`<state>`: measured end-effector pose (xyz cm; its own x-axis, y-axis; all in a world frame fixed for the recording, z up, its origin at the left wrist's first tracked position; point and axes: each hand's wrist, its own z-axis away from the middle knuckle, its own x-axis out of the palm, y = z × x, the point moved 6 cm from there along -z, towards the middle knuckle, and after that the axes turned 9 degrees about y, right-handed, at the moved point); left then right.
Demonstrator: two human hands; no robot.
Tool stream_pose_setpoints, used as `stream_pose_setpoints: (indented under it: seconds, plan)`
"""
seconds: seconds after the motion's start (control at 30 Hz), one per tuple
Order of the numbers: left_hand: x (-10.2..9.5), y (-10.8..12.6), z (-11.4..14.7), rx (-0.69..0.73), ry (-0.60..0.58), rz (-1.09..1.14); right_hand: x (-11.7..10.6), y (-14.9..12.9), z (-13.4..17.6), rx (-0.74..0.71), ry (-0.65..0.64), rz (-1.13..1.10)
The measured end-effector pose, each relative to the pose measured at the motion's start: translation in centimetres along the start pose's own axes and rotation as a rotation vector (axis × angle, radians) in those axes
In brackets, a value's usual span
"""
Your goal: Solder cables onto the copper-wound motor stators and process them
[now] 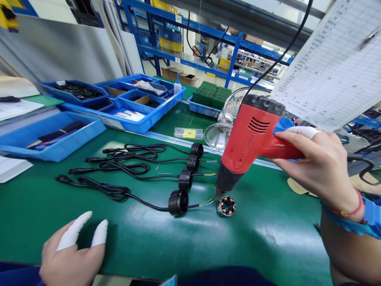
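My right hand (318,159) is wrapped round the handle of a red heat gun (242,139), its black nozzle pointing down. Just under the nozzle tip, a small round motor stator (226,206) with copper windings lies on the green mat. Thin coloured wires run toward it from a black cable (149,204) with a black threaded cap (178,202). Several similar cables with caps lie in a row behind that one. At the lower left my left hand (74,250) rests over the mat, white finger cots on two fingers, thumb and fingers apart, holding nothing.
Blue parts trays (143,125) stand at the back left, with another blue tray (56,155) nearer. Green boards (212,95) fill a bin at the back. A metal reflector dish (218,137) sits behind the heat gun. A paper sheet (333,67) hangs at upper right.
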<state>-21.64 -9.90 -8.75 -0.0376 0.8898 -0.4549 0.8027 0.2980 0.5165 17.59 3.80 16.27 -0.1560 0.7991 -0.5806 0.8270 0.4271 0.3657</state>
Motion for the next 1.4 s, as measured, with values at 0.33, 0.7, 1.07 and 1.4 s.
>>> stream_pose_setpoints:
  seconds: [0.33, 0.7, 1.07, 1.4]
  plan:
    - [-0.1, 0.5, -0.4, -0.010, -0.012, -0.008, -0.3, -0.2, -0.1, -0.009, 0.018, -0.002]
    - [-0.4, 1.2, -0.3, 0.042, -0.014, -0.012, -0.4, -0.7, -0.4, -0.013, -0.002, -0.027]
    - [-0.4, 0.8, -0.1, 0.057, 0.001, -0.009, -0.4, -1.0, -0.2, -0.017, 0.005, -0.021]
    - [-0.5, 1.2, -0.3, 0.023, -0.019, -0.016, -1.6, -0.8, 0.1, -0.039, 0.004, -0.012]
